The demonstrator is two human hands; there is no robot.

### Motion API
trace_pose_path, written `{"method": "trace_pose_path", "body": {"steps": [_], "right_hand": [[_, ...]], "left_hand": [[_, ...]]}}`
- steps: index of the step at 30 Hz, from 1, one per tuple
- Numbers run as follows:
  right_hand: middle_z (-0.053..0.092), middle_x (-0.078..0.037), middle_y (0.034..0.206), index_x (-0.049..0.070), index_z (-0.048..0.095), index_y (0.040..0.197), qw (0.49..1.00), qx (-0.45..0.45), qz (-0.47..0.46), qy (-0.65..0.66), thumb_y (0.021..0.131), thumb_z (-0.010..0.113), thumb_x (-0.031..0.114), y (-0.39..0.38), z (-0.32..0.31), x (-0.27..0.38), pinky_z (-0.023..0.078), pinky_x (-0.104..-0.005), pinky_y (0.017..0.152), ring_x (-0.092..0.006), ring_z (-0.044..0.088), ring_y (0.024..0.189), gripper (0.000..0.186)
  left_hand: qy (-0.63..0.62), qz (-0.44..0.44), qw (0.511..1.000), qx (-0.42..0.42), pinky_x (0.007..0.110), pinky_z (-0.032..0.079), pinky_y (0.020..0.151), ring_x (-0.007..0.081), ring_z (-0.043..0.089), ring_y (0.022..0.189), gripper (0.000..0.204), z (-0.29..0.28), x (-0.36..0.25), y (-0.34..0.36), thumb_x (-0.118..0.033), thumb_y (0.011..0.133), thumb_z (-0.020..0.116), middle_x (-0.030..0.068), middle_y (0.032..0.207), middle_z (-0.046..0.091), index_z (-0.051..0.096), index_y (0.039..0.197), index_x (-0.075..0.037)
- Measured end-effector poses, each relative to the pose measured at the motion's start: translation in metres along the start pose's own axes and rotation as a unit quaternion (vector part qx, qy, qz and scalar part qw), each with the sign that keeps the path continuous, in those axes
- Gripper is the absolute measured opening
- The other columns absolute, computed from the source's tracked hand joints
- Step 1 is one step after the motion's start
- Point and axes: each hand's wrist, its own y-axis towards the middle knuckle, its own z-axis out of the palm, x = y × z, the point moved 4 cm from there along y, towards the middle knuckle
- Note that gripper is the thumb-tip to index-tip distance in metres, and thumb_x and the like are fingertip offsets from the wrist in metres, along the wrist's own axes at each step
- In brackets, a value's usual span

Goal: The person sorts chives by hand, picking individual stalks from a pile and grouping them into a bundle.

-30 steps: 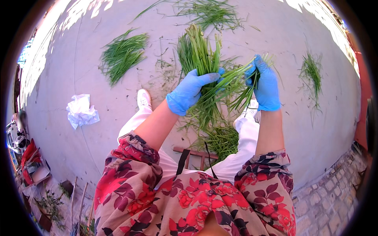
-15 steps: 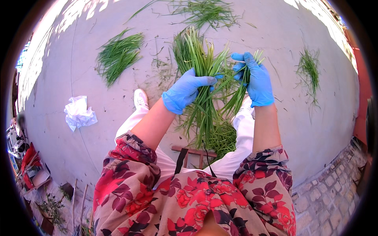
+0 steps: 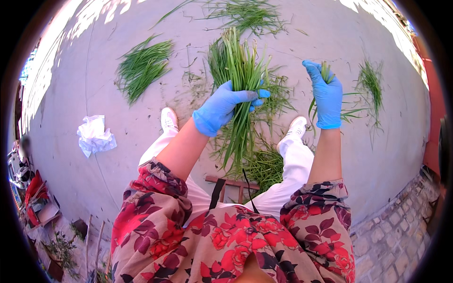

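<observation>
In a blue glove, my left hand [image 3: 222, 106] is closed around a thick bunch of green chives [image 3: 238, 63], pale cut ends pointing away from me and thin leaves hanging toward my lap. To the right, my gloved right hand [image 3: 325, 96] is closed on a smaller bunch of chives [image 3: 325, 71]; its leaves trail out below and to the right of the palm. The two hands are well apart. Beyond the left hand, loose chives [image 3: 217, 61] lie on the ground, and scattered leaves [image 3: 281, 94] spread between the hands.
A neat chive pile [image 3: 144, 68] lies far left, another pile [image 3: 250, 15] at the top, and a thin one [image 3: 371, 85] at right. Between my legs are green trimmings [image 3: 266, 167] and a reddish-brown frame [image 3: 231, 181]. Crumpled white plastic [image 3: 96, 135] rests at left.
My right hand has moved right, away from the left hand, carrying its small bunch of chives. My left hand holds its bunch in nearly the same place. My right knee has shifted slightly outward.
</observation>
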Motion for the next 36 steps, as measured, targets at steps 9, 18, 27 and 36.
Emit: {"method": "trace_pose_path", "body": {"steps": [9,18,27,36], "right_hand": [[0.065,-0.006,0.072,0.005,0.066,0.094,0.973,0.206,0.058,-0.084,0.08,0.064,0.021,-0.024,0.042,-0.009,0.045,-0.0282,0.059,-0.0142,0.057,0.062,0.022],[0.062,-0.014,0.069,0.004,0.065,0.095,0.924,-0.031,-0.06,-0.376,0.082,0.063,0.022,-0.001,-0.003,0.011,0.044,-0.0282,0.054,-0.0161,0.054,0.056,0.023],[0.057,0.004,0.067,0.003,0.068,0.094,0.973,0.133,0.183,-0.047,0.08,0.067,0.029,-0.025,0.041,0.001,0.04,-0.0241,0.054,-0.0052,0.048,0.06,0.029],[0.038,0.008,0.052,0.005,0.068,0.085,0.965,0.141,0.206,0.082,0.086,0.058,0.02,-0.021,0.025,0.002,0.02,-0.0202,0.041,-0.0025,0.028,0.043,0.018]], "left_hand": [[0.02,-0.025,0.999,-0.015,0.022,0.05,0.067,0.0106,0.059,0.077,0.03,0.002,0.004,0.001,-0.009,0.084,0.058,0.0104,0.101,0.062,0.053,0.112,0.0],[0.003,-0.002,0.997,-0.079,0.021,0.049,0.057,0.0125,0.062,0.07,0.022,-0.011,0.005,0.0,-0.009,0.082,0.06,0.0107,0.087,0.065,0.058,0.102,0.001],[0.004,-0.018,0.997,-0.076,0.023,0.051,0.062,0.0154,0.062,0.074,0.028,0.0,0.004,-0.002,-0.01,0.083,0.057,0.011,0.093,0.064,0.055,0.108,0.002],[0.0,0.05,0.984,-0.169,0.026,0.05,0.062,0.0118,0.058,0.067,0.025,-0.021,-0.004,0.004,-0.015,0.086,0.055,0.009,0.087,0.065,0.057,0.107,0.0]]}}
